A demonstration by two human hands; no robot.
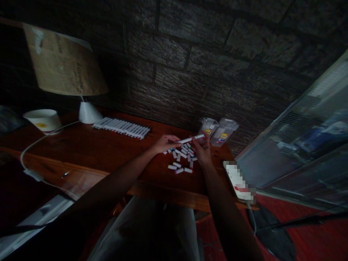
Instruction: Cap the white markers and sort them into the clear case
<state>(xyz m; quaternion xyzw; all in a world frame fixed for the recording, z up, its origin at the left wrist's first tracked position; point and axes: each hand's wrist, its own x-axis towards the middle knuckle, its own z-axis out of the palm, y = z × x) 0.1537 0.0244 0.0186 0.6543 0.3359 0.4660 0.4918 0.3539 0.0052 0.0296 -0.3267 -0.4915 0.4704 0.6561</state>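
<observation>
A white marker [187,140] is held between my two hands, above a loose pile of marker caps [181,152]. The fingers of my left hand [164,143] are closed round its left end. At the other end, near a green tip, my right hand [203,148] grips it; whether a cap there is on or loose I cannot tell. Several white caps with coloured ends, yellow, purple and red among them, lie below my hands. To the left, a row of markers [122,127] lies side by side on the wooden table [89,150].
Two clear plastic boxes [224,131] stand against the brick wall at the back right. A lamp [88,113] and a paper cup [45,120] are at the left, with a white cable [27,148] over the table's front edge. A blurred phone-like object [239,181] lies at the right corner.
</observation>
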